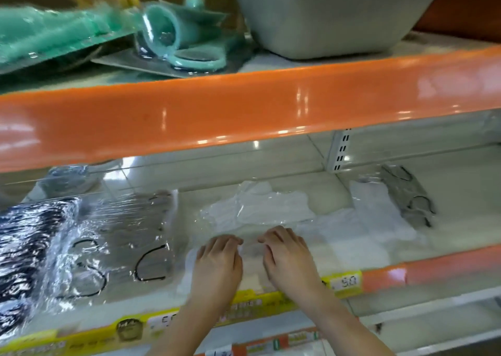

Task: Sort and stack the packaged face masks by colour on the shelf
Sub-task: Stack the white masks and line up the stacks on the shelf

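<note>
A white mask pack [252, 258] lies at the front of the lower shelf [393, 255], under both hands. The left hand [219, 260] and right hand [287, 255] rest on it side by side, fingers curled down with the tips on the clear wrapper — whether they pinch the film or only press it I cannot tell.

Just behind the hands sits another white pack [260, 206], its film crumpled and shiny. To the right a third white pack [376, 206] lies partly over a grey pack [412, 195] with dark ear loops.

Left of the hands, touching the held pack's edge, are grey packs [122, 244] with black loops showing through the wrap; further left, black packs [29, 247] under glossy film. A further pack at the back left is too blurred to tell its colour.

Yellow price strips [344, 283] run along the shelf's front edge. An orange rail [244, 106] fronts the upper shelf — on it teal packaged goods [173, 32] and a grey tub [325, 11].
</note>
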Demonstrator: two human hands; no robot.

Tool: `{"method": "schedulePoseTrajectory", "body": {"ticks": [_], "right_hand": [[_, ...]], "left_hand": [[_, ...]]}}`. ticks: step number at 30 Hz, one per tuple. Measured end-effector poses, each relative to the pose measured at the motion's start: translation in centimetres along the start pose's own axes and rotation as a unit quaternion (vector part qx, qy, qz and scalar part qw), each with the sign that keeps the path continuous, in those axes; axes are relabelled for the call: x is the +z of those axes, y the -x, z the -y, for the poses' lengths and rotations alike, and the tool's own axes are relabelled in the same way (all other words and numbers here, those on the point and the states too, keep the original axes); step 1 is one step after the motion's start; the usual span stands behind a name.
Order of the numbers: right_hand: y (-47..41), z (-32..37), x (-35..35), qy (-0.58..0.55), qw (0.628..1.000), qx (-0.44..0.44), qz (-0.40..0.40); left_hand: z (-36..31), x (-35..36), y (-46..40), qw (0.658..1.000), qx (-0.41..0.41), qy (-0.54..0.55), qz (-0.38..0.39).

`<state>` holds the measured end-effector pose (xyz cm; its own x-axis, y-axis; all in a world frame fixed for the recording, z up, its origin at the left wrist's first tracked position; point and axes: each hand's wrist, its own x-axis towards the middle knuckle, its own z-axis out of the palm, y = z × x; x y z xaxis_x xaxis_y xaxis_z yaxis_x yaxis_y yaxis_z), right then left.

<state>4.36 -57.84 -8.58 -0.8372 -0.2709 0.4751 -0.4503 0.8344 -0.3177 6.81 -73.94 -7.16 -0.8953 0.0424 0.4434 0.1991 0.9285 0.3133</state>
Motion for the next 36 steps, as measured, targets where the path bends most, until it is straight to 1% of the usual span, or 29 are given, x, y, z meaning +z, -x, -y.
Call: {"method": "schedulePoseTrajectory", "body": {"ticks": [9, 14, 24, 26, 29, 31, 32, 35, 36], "right_hand": [[0.7, -9.3, -4.5, 0.015, 0.998, 0.047, -0.025], [1.2, -13.8, -6.9, 0.001, 0.995, 0.100, -0.016], [2.5, -22.2, -10.5, 0.076, 0.980, 0.186, -0.005], [2.7, -24.2, -11.0, 0.088, 0.976, 0.198, 0.021], [2.3, -26.6, -11.6, 0.085, 0.963, 0.247, 0.071], [2.0, -27.6, -12.1, 0.067, 0.962, 0.259, 0.058], [1.8, -27.9, -12.4, 0.067, 0.962, 0.259, 0.061], [1.0, -28.7, -13.1, 0.073, 0.955, 0.262, 0.121], [0.8, -29.0, -13.2, 0.066, 0.951, 0.268, 0.139]], "left_hand": [[-8.5, 5.0, -3.5, 0.997, 0.057, 0.040, 0.018], [-13.4, 7.6, -4.7, 0.994, 0.080, 0.061, 0.044], [-21.1, 12.1, -5.9, 0.981, 0.130, 0.096, 0.106], [-22.4, 12.7, -6.5, 0.978, 0.146, 0.100, 0.114], [-24.2, 13.7, -7.5, 0.971, 0.172, 0.095, 0.137], [-25.4, 14.2, -8.3, 0.967, 0.185, 0.088, 0.154], [-25.9, 14.5, -8.7, 0.965, 0.186, 0.081, 0.164], [-27.0, 15.5, -9.6, 0.968, 0.176, 0.038, 0.176], [-27.4, 15.8, -9.9, 0.967, 0.159, 0.027, 0.195]]}}
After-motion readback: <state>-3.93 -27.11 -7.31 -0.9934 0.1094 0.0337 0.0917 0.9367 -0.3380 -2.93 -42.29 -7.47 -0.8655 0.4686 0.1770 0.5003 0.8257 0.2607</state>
